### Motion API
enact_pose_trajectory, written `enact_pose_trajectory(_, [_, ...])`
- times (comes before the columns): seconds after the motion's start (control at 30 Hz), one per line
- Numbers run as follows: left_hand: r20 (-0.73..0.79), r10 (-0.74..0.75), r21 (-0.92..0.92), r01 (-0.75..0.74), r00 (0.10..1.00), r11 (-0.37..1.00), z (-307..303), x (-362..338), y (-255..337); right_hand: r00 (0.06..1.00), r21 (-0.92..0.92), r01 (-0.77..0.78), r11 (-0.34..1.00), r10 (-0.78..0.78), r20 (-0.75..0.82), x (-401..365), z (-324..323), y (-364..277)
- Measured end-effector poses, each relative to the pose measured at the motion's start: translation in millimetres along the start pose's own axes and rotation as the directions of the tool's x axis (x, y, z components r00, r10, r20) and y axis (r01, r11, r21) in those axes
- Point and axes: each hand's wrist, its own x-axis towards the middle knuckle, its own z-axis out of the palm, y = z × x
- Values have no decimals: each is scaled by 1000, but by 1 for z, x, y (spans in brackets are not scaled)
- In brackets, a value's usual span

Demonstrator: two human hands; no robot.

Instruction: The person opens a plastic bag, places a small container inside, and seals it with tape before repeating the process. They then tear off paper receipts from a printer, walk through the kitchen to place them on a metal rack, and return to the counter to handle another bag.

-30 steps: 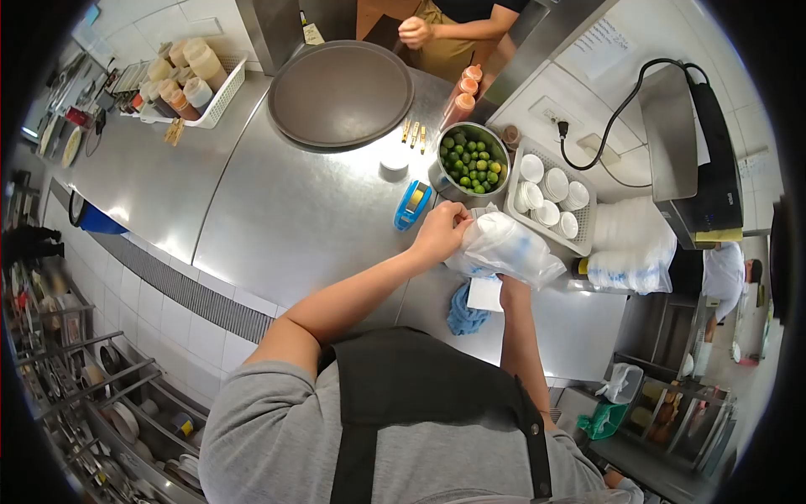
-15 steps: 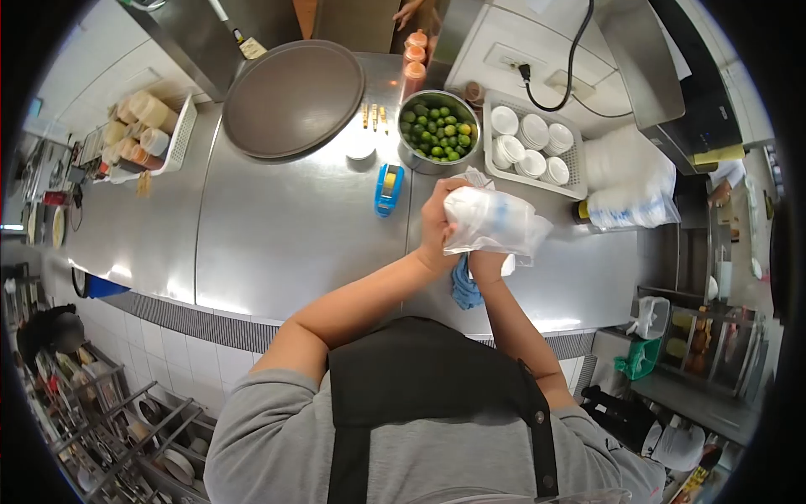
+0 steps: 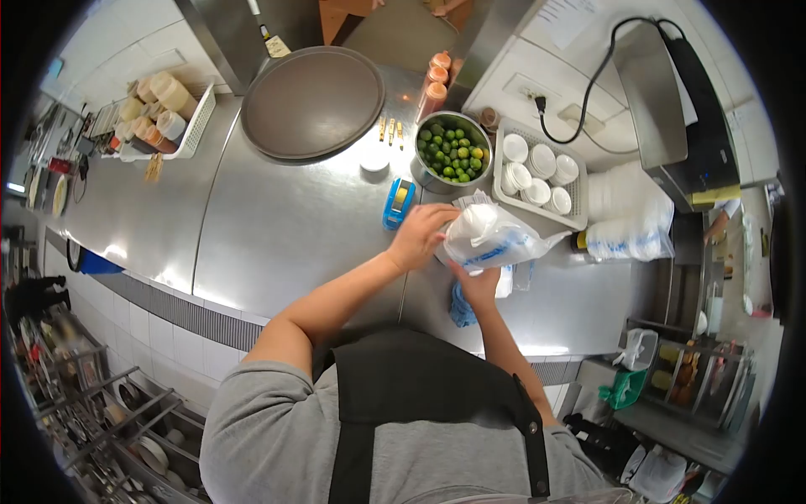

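A clear plastic bag (image 3: 508, 249) with blue print is held over the counter, with rounded white items, perhaps cups or lids, inside it. My left hand (image 3: 413, 237) has its fingers curled at the bag's left end, thumb and fingertips against the plastic. From below, my right hand (image 3: 477, 288) grips the bag, its thumb showing and the other fingers mostly hidden. A blue cloth (image 3: 461, 307) lies beside my right wrist. Just left of my left hand stands a blue tape dispenser (image 3: 398, 204).
Behind the bag stand a metal pot (image 3: 422, 179) of green limes and a white basket (image 3: 573, 220) of stacked white cups. More bagged cups (image 3: 630, 239) lie right. A round brown tray (image 3: 312, 102), orange-capped bottles (image 3: 432, 99) and a basket of sauce bottles (image 3: 198, 126) are farther off.
My left hand has loosened from around the bag and shifted to its left end. The bag has turned, its loose end now pointing right, and my right thumb has come into view.
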Motion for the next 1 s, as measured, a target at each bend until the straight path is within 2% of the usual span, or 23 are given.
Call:
enact_pose_trajectory(0.1, [-171, -302, -11, 305, 938, 952, -32, 24, -44, 956, -323, 107, 940, -187, -227, -37, 8, 30])
enact_pose_trajectory(0.17, [-405, -314, 262, 438, 859, 860, -50, 63, -74, 963, -203, 156, 967, -195, -188, -63, 2, 38])
enact_pose_trajectory(0.23, [-398, -435, 502, 589, 808, 634, -52, 82, -129, 960, -210, 195, 958, -230, -161, -84, 1, 30])
enact_pose_trajectory(0.27, [-266, -532, 678, 549, 804, 489, -43, 88, -183, 963, -234, 212, 949, -243, -113, -92, 1, 27])
enact_pose_trajectory(0.3, [-150, -644, 822, 456, 750, 340, -34, 95, -224, 965, -259, 230, 938, -255, -66, -99, -1, 25])
enact_pose_trajectory(0.37, [-110, -756, 889, 405, 646, 216, -28, 116, -237, 962, -280, 266, 922, -273, 12, -105, 1, 25])
enact_pose_trajectory(0.43, [-368, -790, 691, 713, 491, 122, -17, 125, -229, 957, -285, 291, 913, -282, 72, -105, -1, 25])
enact_pose_trajectory(0.47, [-396, -787, 757, 653, 472, 10, -11, 129, -226, 961, -291, 277, 916, -265, 82, -105, -2, 24])
enact_pose_trajectory(0.6, [-383, -761, 741, 666, 524, 85, 5, 127, -235, 980, -296, 201, 934, -192, 61, -101, -8, 23])
enact_pose_trajectory(0.7, [-353, -721, 789, 604, 597, 114, 8, 120, -241, 980, -281, 200, 939, -186, 78, -99, -7, 28])
enact_pose_trajectory(0.8, [-311, -662, 761, 596, 682, 256, 1, 117, -254, 971, -301, 235, 924, -211, 110, -95, -7, 26])
enact_pose_trajectory(0.9, [-253, -474, 847, 430, 843, 313, -6, 116, -286, 969, -298, 247, 922, -226, 104, -94, -2, 18])
enact_pose_trajectory(1.0, [-315, -445, 667, 529, 838, 524, -59, 110, -198, 967, -280, 252, 926, -237, 89, -97, 0, 22])
